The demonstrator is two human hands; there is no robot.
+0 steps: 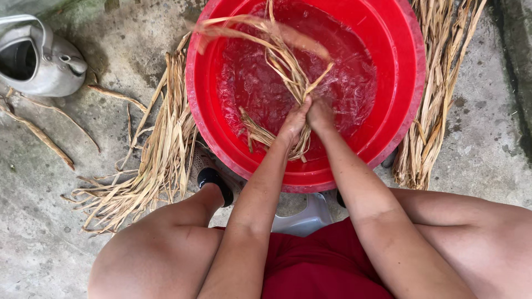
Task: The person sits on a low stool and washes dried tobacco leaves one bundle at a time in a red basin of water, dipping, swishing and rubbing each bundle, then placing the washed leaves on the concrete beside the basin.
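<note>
A big red plastic basin [399, 111] holds water and stands on the concrete between my knees. Both of my hands are over it, pressed close together. My left hand [293, 122] and my right hand [320, 113] are each closed around the same bundle of dried straw-coloured leaf strips [280, 58]. The strips fan out from my fists toward the far rim, and short ends hang below my left hand into the water. The water around them is rippled.
A pile of dried leaf strips [160, 160] lies left of the basin, another pile [438, 94] to its right. A grey metal kettle [39, 58] sits at the top left. My black shoe [216, 180] and a pale low stool [305, 218] are below the basin.
</note>
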